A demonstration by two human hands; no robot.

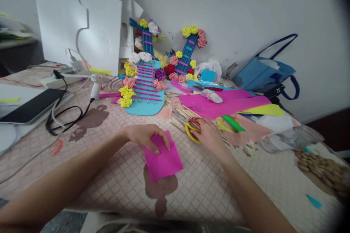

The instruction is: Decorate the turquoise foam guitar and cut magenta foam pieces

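Beige table cover [115,189], one. Magenta piece [165,162] lies on it near centre, close to the person — long axis far-left to near-right, near end angled toward the body.

Left hand [147,137] holds the piece: thumb and fingertips set narrow over its far half, on the upper face. Right hand [209,136] is to the right, apart from the piece, fingers and thumb curled on the yellow handle of the scissors [188,131]. Whether a finger goes through the loop, can't tell. Blade spread, can't tell either.

Key relation: scissors sit right and a bit far of the piece, handle near-right, blades far-left — so they point past the piece's far edge, not at it. Left hand is the nearer one to the piece.

Counts, big to small:
- blue bag [250,74], far right: 1
- guitar-shaped crafts [144,107], far centre: 2
- large magenta sheet [218,103], beyond right hand: 1 or overlapped, unclear
- dark-screened device [32,105], left: 1
- clear jar [295,138], right, on its side: 1
- glue gun [96,86], left: 1
- green strip [233,123]: 1
- brown nuts [322,169], near right: many, uncountable
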